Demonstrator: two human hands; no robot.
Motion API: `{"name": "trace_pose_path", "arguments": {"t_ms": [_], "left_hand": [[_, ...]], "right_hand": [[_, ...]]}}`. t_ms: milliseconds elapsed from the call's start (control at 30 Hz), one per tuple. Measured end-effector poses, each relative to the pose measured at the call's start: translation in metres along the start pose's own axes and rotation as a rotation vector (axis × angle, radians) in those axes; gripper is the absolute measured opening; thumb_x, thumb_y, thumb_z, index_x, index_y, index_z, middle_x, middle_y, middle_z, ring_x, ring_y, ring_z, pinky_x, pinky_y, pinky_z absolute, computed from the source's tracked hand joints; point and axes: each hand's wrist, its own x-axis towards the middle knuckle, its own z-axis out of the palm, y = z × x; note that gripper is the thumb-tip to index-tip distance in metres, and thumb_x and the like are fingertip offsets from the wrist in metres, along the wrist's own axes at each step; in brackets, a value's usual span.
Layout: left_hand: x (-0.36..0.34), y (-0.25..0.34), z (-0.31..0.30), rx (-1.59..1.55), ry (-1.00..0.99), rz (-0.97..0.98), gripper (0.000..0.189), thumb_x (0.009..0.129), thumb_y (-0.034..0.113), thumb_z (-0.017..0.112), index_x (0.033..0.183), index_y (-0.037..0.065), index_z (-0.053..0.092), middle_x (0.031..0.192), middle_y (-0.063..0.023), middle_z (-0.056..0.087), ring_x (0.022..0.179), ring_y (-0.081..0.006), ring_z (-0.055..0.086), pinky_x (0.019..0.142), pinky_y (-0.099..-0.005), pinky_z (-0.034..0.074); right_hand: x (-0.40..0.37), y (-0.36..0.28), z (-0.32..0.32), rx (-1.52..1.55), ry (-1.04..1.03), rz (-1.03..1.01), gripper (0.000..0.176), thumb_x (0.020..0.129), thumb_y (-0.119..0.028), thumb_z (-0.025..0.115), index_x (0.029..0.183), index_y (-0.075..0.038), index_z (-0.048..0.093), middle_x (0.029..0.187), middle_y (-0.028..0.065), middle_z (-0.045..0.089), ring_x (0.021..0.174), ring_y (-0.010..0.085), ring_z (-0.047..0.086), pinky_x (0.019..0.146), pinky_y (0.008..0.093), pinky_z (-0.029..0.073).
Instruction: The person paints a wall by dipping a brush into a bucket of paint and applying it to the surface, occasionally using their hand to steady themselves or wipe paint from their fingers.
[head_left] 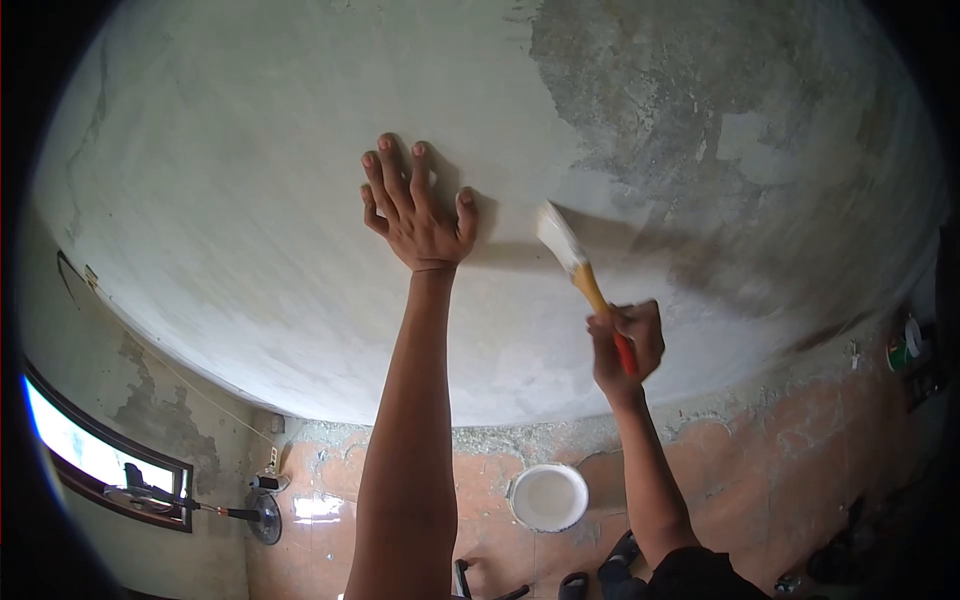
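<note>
My left hand (420, 215) rests against the pale wall (300, 250) with its fingers spread, holding nothing. To its right, my right hand (628, 345) is closed round the handle of a paintbrush (592, 290), which is yellow with a red end. The white-coated bristles point up and left, at the wall surface; whether they touch it I cannot tell. Below, a white bucket (549, 498) with whitish contents stands on the floor, between my forearms.
Grey, rough patches (700, 90) mark the wall's upper right. A fan (265, 518) stands at lower left near a window (100, 445). The tiled floor (720, 490) runs along the wall's foot. Dark items lie at the right edge.
</note>
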Motion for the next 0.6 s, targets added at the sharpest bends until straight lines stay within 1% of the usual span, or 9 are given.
{"name": "trace_pose_path", "arguments": {"t_ms": [33, 67, 133, 167, 233, 267, 333, 533, 600], "left_hand": [[0.000, 0.000, 0.000, 0.002, -0.015, -0.011, 0.061, 0.085, 0.053, 0.031, 0.134, 0.016, 0.037, 0.144, -0.0137, 0.028, 0.135, -0.0296, 0.021, 0.102, -0.0462, 0.015], [0.002, 0.000, 0.001, 0.004, -0.010, -0.010, 0.061, 0.085, 0.053, 0.031, 0.134, 0.016, 0.037, 0.144, -0.0137, 0.028, 0.135, -0.0296, 0.021, 0.102, -0.0462, 0.015], [0.000, 0.000, 0.000, 0.003, -0.009, -0.016, 0.061, 0.085, 0.052, 0.030, 0.134, 0.016, 0.037, 0.144, -0.0138, 0.028, 0.135, -0.0299, 0.021, 0.102, -0.0464, 0.015], [-0.001, 0.000, 0.000, 0.004, -0.019, -0.018, 0.061, 0.085, 0.052, 0.030, 0.134, 0.016, 0.037, 0.144, -0.0138, 0.028, 0.135, -0.0299, 0.021, 0.102, -0.0464, 0.015], [0.001, 0.000, 0.000, -0.006, 0.003, -0.005, 0.062, 0.085, 0.053, 0.030, 0.134, 0.016, 0.037, 0.144, -0.0138, 0.028, 0.135, -0.0302, 0.021, 0.102, -0.0467, 0.015], [0.000, 0.000, 0.000, -0.012, 0.000, -0.007, 0.062, 0.085, 0.053, 0.030, 0.134, 0.016, 0.037, 0.144, -0.0138, 0.028, 0.135, -0.0302, 0.021, 0.102, -0.0467, 0.015], [0.000, 0.000, 0.001, -0.009, 0.022, 0.006, 0.062, 0.085, 0.053, 0.031, 0.134, 0.016, 0.038, 0.144, -0.0140, 0.029, 0.135, -0.0308, 0.022, 0.102, -0.0468, 0.015], [0.001, -0.001, 0.001, -0.002, 0.023, 0.019, 0.062, 0.085, 0.053, 0.031, 0.134, 0.016, 0.038, 0.144, -0.0139, 0.029, 0.134, -0.0315, 0.022, 0.101, -0.0478, 0.017], [0.001, -0.001, 0.001, -0.001, 0.029, 0.021, 0.062, 0.085, 0.053, 0.031, 0.134, 0.016, 0.038, 0.144, -0.0139, 0.029, 0.134, -0.0314, 0.023, 0.101, -0.0478, 0.017]], "right_hand": [[-0.012, 0.004, -0.006, 0.061, 0.042, 0.069, 0.017, 0.076, 0.000, 0.066, 0.082, -0.005, 0.051, 0.073, 0.0072, 0.055, 0.063, 0.0172, 0.054, 0.053, 0.0278, 0.043], [-0.018, -0.006, -0.006, 0.247, 0.124, 0.283, 0.017, 0.078, 0.001, 0.064, 0.083, -0.004, 0.049, 0.072, 0.0070, 0.055, 0.061, 0.0149, 0.054, 0.052, 0.0266, 0.043], [-0.008, -0.022, -0.013, 0.417, 0.215, 0.391, 0.014, 0.083, -0.004, 0.061, 0.084, -0.002, 0.047, 0.076, 0.0087, 0.055, 0.060, 0.0129, 0.056, 0.051, 0.0251, 0.046], [-0.004, -0.022, -0.012, 0.413, 0.213, 0.399, 0.014, 0.083, -0.004, 0.061, 0.084, -0.002, 0.047, 0.076, 0.0087, 0.055, 0.060, 0.0129, 0.056, 0.051, 0.0251, 0.046], [0.015, -0.016, -0.002, 0.426, 0.220, 0.272, 0.015, 0.087, -0.009, 0.057, 0.083, 0.000, 0.045, 0.080, 0.0110, 0.054, 0.058, 0.0124, 0.059, 0.052, 0.0244, 0.049], [0.023, -0.021, 0.007, 0.562, 0.240, 0.326, 0.017, 0.088, -0.012, 0.055, 0.084, -0.001, 0.043, 0.083, 0.0112, 0.053, 0.060, 0.0121, 0.059, 0.052, 0.0244, 0.050], [0.029, -0.022, 0.026, 0.607, 0.296, 0.480, 0.016, 0.088, -0.009, 0.055, 0.083, -0.002, 0.042, 0.080, 0.0102, 0.052, 0.059, 0.0129, 0.059, 0.052, 0.0241, 0.050], [-0.016, 0.001, 0.042, 0.575, 0.317, 0.418, 0.014, 0.088, -0.006, 0.055, 0.084, 0.000, 0.043, 0.081, 0.0088, 0.050, 0.061, 0.0156, 0.062, 0.054, 0.0262, 0.054], [-0.030, 0.004, 0.037, 0.555, 0.310, 0.442, 0.014, 0.088, -0.007, 0.055, 0.085, 0.001, 0.044, 0.084, 0.0090, 0.049, 0.063, 0.0160, 0.062, 0.054, 0.0271, 0.054]]}}
